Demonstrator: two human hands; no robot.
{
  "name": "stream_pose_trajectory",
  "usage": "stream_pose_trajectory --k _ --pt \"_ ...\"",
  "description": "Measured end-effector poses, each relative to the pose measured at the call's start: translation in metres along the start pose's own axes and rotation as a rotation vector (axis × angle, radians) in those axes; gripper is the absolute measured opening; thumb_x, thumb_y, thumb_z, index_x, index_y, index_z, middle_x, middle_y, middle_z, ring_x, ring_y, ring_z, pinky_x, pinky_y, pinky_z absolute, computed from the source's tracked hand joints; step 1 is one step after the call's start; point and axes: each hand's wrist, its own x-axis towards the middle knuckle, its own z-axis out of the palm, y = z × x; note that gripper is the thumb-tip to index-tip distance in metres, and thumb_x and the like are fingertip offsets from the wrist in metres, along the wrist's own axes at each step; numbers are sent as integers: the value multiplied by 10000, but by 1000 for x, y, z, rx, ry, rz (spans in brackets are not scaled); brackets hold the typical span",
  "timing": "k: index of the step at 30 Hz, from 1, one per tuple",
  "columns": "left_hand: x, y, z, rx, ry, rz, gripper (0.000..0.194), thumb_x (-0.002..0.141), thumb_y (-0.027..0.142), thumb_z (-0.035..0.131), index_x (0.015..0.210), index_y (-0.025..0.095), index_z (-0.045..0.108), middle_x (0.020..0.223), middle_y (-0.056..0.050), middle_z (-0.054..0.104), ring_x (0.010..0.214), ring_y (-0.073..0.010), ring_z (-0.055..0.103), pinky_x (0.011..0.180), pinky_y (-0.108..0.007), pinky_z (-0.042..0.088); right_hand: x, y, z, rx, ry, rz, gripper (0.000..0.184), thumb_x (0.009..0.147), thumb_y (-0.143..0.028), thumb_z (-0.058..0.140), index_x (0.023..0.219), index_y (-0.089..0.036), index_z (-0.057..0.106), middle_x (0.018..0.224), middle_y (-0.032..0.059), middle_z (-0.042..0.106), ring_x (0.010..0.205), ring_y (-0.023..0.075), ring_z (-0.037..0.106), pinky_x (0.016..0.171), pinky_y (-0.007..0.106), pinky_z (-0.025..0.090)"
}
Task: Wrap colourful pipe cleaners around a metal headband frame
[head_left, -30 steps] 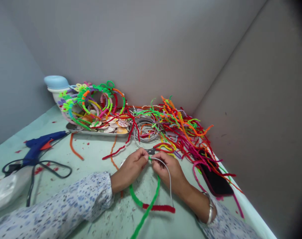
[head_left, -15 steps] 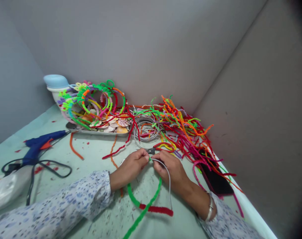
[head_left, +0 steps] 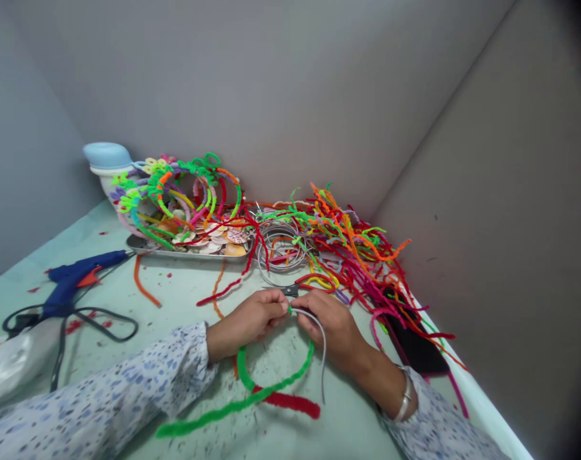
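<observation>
My left hand (head_left: 252, 317) is closed in a pinch on a thin grey wire (head_left: 323, 348) where green fuzz covers it. Close beside it, my right hand (head_left: 332, 324) has its fingers closed round a green pipe cleaner (head_left: 227, 407), whose loose tail hangs below and crosses to the left. Bare wire curves out past the right fingers and down. Below the hands, the covered part of the wire bends round and ends in a red fuzzy section (head_left: 294, 404). Scissors (head_left: 314, 284) with red handles lie just beyond the fingertips.
A metal tray (head_left: 194, 254) holds shells and several fuzzy headbands (head_left: 158, 185). Coiled wire (head_left: 283, 255) and a heap of pipe cleaners (head_left: 357, 236) lie behind my hands. A blue glue gun (head_left: 72, 281) with its cord sits left; a phone (head_left: 419, 348) lies right.
The green tail has swung left and now lies more level. The red end has shifted slightly left. Both hands keep their grip, side by side, in nearly the same place.
</observation>
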Motion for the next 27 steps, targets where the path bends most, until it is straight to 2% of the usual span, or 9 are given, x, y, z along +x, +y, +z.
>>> stream_pose_trajectory --k 8,11,15,21,27 --pt "-4 4 -1 -13 -69 -47 180 752 327 577 746 193 456 525 93 376 329 -22 201 326 -183 98 -1 -2 -2 -15 -5 -56 187 831 -112 513 958 -197 622 839 70 665 799 198 617 716 320 490" --pt "-3 4 -1 -16 -60 -53 208 757 354 586 748 194 453 531 92 378 331 -22 204 333 -189 101 -1 -2 -3 -11 6 -60 199 834 -115 501 964 -205 622 838 66 666 807 197 618 720 320 493" --pt "-3 3 2 7 18 -31 239 766 387 584 730 191 452 542 84 387 336 -23 212 338 -204 99 -1 0 -2 2 -2 0 227 820 -103 495 979 -206 620 846 66 650 813 201 609 735 325 490" --pt "-2 2 5 -9 93 25 208 781 361 573 734 194 458 508 95 343 339 -26 196 333 -198 95 0 2 -2 106 18 112 351 792 -98 516 1125 -203 554 995 85 620 882 208 594 751 324 502" --pt "1 -2 4 -39 115 96 189 798 361 567 778 191 488 488 104 329 331 -34 212 317 -168 138 2 -2 -2 199 48 192 278 796 -117 554 1059 -201 580 963 71 617 842 188 593 694 295 509"
